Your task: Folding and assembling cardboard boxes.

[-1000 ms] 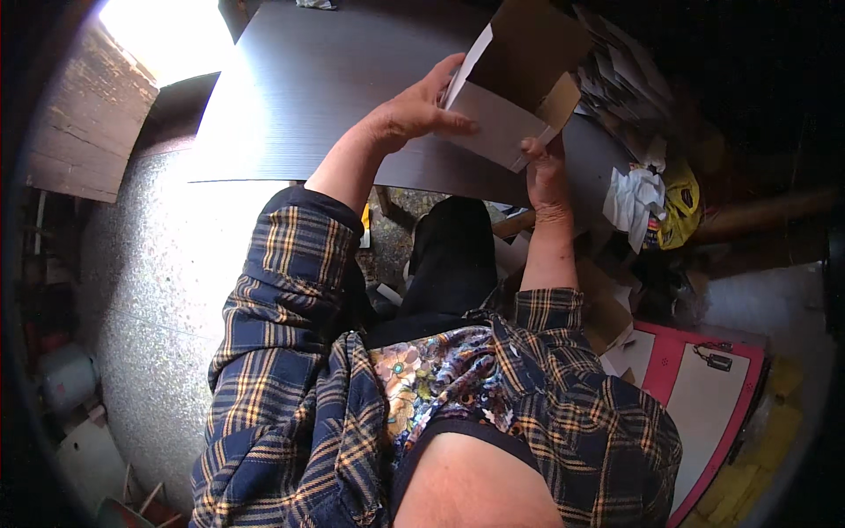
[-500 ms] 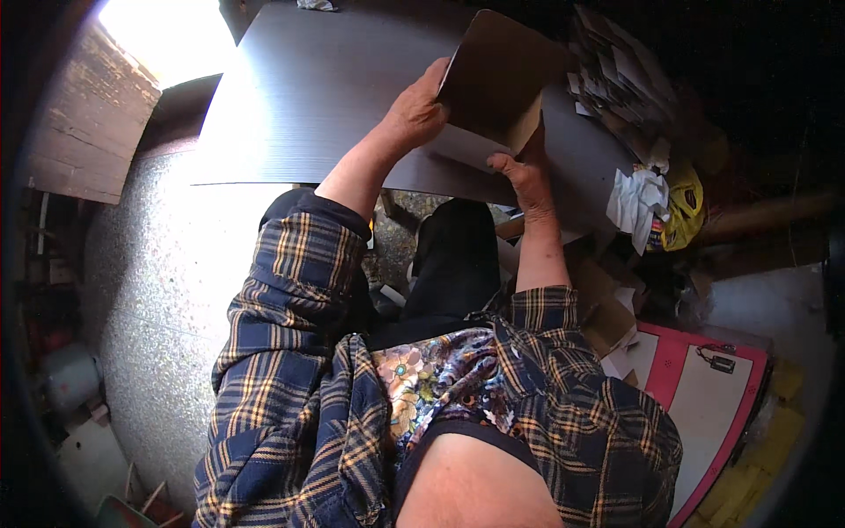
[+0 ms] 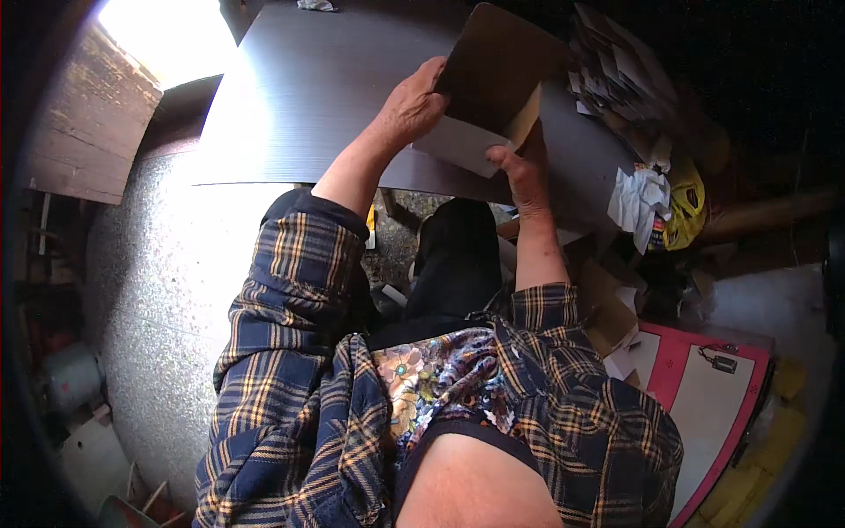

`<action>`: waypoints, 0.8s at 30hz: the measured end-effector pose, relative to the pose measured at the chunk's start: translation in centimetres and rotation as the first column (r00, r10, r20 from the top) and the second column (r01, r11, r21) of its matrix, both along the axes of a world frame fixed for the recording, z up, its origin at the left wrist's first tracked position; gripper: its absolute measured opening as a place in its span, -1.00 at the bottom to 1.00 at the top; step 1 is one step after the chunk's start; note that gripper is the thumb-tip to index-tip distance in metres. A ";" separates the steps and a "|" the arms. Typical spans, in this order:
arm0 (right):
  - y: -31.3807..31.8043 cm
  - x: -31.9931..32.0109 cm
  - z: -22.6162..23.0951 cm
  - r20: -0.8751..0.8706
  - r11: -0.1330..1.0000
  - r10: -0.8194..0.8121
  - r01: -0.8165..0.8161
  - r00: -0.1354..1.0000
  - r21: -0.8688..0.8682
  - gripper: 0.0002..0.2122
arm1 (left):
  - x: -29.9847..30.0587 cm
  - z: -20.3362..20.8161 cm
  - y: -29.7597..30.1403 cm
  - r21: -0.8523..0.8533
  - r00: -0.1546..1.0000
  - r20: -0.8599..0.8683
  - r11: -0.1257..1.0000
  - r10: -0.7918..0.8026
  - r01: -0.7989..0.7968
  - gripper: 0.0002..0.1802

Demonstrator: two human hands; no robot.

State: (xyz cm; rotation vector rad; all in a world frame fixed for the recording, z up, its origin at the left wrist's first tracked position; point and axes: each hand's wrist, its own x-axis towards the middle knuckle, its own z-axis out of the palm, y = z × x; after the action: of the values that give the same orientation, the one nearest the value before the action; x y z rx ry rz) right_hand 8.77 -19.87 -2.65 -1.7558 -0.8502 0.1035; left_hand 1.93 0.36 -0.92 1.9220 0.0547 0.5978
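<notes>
The left hand (image 3: 414, 104) and right hand (image 3: 526, 179), fingers partly hidden, pinch an open white-and-brown carton (image 3: 459, 144) above the grey surface (image 3: 321, 123)

Single head view: left-side fisheye, head-worn, upright, facing steeply down and forward. Chest (image 3: 475, 482) very near at bottom; left hand (image 3: 412, 107) and right hand (image 3: 528, 180) farther out, over surface (image 3: 339, 114). Rim dark.

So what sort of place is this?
Perhaps a cluttered, dim workroom: a smooth grey tabletop, an open white-and-brown cardboard box held over it, and a heap of flat, pale card-like pieces.
</notes>
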 end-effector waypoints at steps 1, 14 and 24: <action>0.1 -0.2 0.6 0.011 1.000 0.008 -0.008 1.000 0.013 -0.25 | -0.2 0.4 -0.1 -0.014 1.000 0.010 1.000 0.000 0.000 -0.56; -1.2 1.9 -2.3 -0.476 0.918 -0.038 0.220 0.878 0.331 -0.40 | -0.1 2.0 -0.3 -0.213 0.995 -0.044 0.972 0.092 -0.099 -0.23; 0.8 -0.7 2.4 -0.663 0.634 0.579 0.250 0.474 0.732 -0.49 | -0.3 1.6 0.5 -0.386 0.998 -0.039 0.922 -0.044 0.026 -0.06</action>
State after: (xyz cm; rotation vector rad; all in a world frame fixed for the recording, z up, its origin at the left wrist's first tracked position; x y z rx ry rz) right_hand 8.09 -19.05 -0.25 -0.5519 -0.1866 0.6571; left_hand 1.61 0.86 0.69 1.5492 0.1566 0.4766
